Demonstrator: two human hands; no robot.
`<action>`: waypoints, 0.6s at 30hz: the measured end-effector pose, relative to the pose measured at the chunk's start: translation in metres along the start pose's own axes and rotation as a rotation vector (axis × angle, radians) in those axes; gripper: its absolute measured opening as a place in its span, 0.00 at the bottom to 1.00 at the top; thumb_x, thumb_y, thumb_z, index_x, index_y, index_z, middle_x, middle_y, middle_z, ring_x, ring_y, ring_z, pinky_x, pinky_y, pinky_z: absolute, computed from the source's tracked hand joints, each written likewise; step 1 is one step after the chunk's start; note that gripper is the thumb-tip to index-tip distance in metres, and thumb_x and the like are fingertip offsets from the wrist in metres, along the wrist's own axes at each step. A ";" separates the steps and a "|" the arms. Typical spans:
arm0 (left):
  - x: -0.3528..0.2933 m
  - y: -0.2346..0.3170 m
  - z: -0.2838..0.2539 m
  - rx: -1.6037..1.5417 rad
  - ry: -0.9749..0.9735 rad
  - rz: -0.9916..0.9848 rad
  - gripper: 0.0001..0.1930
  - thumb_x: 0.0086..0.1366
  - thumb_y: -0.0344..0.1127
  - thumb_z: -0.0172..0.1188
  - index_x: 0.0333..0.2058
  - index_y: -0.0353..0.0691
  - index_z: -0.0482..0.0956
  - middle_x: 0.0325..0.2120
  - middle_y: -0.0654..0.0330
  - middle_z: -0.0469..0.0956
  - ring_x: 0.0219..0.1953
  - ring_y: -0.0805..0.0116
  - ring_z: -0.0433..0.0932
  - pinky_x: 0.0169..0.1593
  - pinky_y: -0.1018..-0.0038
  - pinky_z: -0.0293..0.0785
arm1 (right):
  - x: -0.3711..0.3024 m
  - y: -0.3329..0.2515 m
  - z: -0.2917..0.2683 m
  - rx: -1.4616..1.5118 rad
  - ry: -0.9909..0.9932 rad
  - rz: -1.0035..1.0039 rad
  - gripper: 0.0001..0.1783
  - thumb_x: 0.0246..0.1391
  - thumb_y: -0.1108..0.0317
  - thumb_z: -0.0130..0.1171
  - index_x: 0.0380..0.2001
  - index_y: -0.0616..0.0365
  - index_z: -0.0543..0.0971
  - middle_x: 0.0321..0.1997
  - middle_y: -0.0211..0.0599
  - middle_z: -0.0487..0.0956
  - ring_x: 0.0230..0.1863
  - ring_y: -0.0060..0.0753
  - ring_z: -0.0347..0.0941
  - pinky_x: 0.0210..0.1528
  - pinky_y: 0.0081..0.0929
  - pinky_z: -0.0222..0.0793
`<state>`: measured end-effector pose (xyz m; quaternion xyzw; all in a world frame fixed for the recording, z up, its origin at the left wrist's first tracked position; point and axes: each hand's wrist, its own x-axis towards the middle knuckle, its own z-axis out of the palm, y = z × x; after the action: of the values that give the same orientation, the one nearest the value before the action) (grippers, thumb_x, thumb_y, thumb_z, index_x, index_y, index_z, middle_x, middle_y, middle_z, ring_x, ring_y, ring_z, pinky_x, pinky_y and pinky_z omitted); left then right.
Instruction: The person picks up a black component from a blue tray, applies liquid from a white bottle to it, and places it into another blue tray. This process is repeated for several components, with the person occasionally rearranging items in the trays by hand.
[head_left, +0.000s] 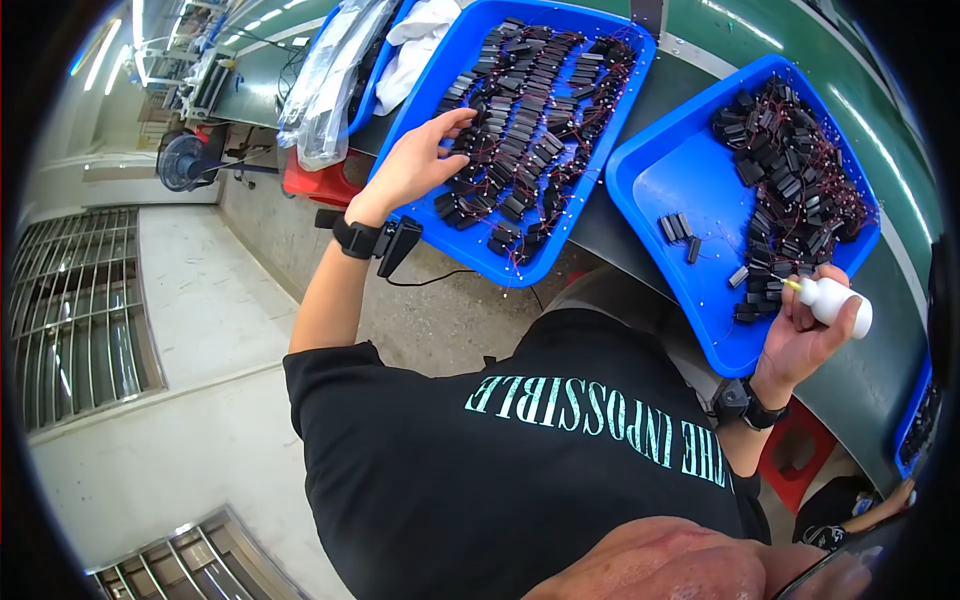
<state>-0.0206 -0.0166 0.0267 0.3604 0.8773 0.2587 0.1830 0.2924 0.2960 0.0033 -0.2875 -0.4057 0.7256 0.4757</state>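
Has a white bottle [838, 306], yellow-tipped, in the right hand [793, 345]; beside it, a blue tray [680, 185] and black parts [797, 185].

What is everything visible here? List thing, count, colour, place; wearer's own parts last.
Rectangular plastic trays: four, blue, upper left to right edge
Small wired blocks: uncountable, black, in trays
Cylindrical bottle: one, white, at right
Transparent plastic bags: several, clear, upper left
Crumpled sheeting: count unclear, white, beside bags
Flat worktop: count unclear, dark green, under trays
Plastic stools: at least two, red, both sides
Round fan: one, dark, left
Barred metal grilles: two, silvery, left side
Another person's arm: one, bare, lower right
Own T-shirt: one, black, lower centre
Own wristbands: two, black, wrists
Left hand: one, bare, by blocks
Right hand: one, bare, fingers on bottle
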 end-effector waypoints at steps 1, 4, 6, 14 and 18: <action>0.000 0.000 -0.001 -0.009 -0.017 -0.009 0.30 0.57 0.26 0.58 0.59 0.42 0.65 0.51 0.54 0.74 0.54 0.62 0.72 0.54 0.70 0.71 | 0.000 0.000 0.001 0.001 0.005 0.001 0.29 0.59 0.46 0.52 0.38 0.68 0.75 0.15 0.23 0.60 0.17 0.16 0.54 0.28 0.18 0.65; -0.003 -0.001 -0.005 0.003 -0.006 -0.016 0.30 0.57 0.25 0.58 0.60 0.42 0.65 0.52 0.55 0.73 0.54 0.64 0.72 0.54 0.72 0.71 | 0.000 -0.001 0.001 0.001 0.022 0.003 0.29 0.59 0.46 0.52 0.38 0.68 0.75 0.15 0.23 0.60 0.17 0.16 0.54 0.29 0.18 0.65; -0.008 0.002 -0.008 0.048 0.072 -0.019 0.29 0.57 0.25 0.58 0.60 0.41 0.66 0.52 0.55 0.73 0.52 0.65 0.74 0.52 0.72 0.73 | 0.001 0.000 0.002 -0.002 0.005 0.001 0.29 0.58 0.45 0.52 0.36 0.67 0.75 0.21 0.30 0.68 0.19 0.19 0.64 0.26 0.18 0.68; -0.017 0.010 -0.004 0.224 0.037 -0.105 0.26 0.55 0.25 0.59 0.56 0.42 0.71 0.44 0.58 0.75 0.33 0.72 0.77 0.40 0.75 0.75 | 0.000 -0.003 0.000 0.034 -0.042 0.014 0.29 0.59 0.46 0.52 0.38 0.69 0.75 0.17 0.25 0.62 0.18 0.18 0.55 0.30 0.19 0.65; -0.010 0.002 0.000 0.418 0.127 0.059 0.27 0.54 0.26 0.60 0.55 0.44 0.72 0.36 0.59 0.75 0.28 0.71 0.74 0.37 0.76 0.74 | 0.000 -0.002 -0.002 0.037 -0.038 0.007 0.29 0.59 0.46 0.52 0.38 0.69 0.75 0.18 0.26 0.63 0.18 0.18 0.55 0.29 0.18 0.65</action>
<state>-0.0124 -0.0229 0.0290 0.3991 0.9107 0.0984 0.0411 0.2946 0.2974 0.0037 -0.2664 -0.4003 0.7399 0.4704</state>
